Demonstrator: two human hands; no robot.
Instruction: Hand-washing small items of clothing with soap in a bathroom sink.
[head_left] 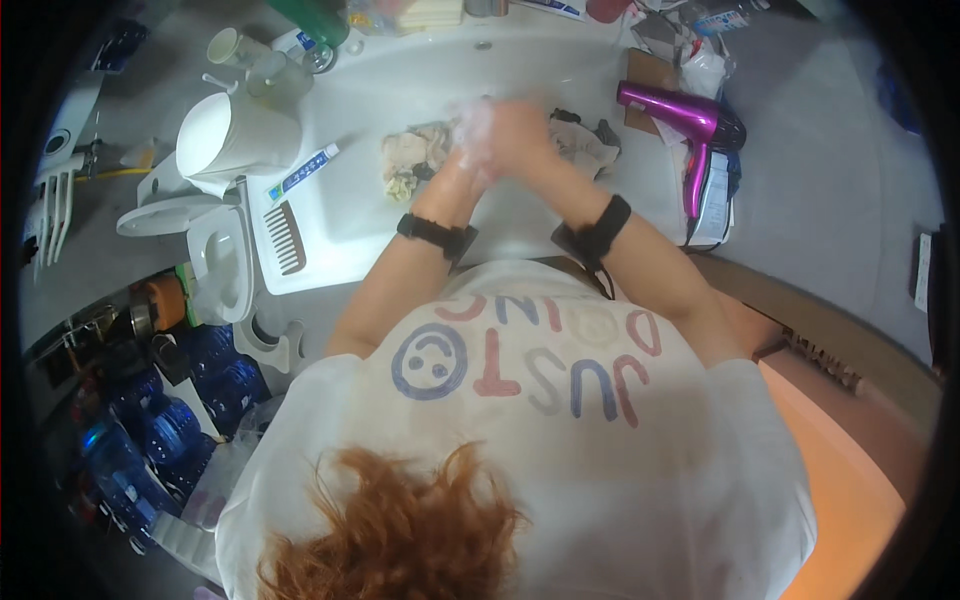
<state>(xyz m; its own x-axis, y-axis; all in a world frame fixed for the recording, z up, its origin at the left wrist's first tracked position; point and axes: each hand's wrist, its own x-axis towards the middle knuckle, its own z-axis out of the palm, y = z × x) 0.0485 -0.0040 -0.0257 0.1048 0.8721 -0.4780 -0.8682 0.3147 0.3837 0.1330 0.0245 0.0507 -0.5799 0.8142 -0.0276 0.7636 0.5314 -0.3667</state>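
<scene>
My left hand (476, 138) and my right hand (520, 132) are pressed together over the white sink basin (345, 230). White lather covers much of the left hand. Motion blurs both hands, and the fingers cannot be made out. Beneath and to the left of them lies a crumpled beige cloth (405, 160) in the basin. On the right side, close to my right hand, rests another bunched cloth (585, 145), pale with dark parts. A black strap goes round each forearm.
A toothpaste tube (303, 174) and a brown comb (285, 238) lie on the sink's left edge, beside a white cylindrical container (235, 140). At the right edge sits a purple hair dryer (690, 120). A toilet (220, 260) and several blue water bottles (165, 430) stand lower left.
</scene>
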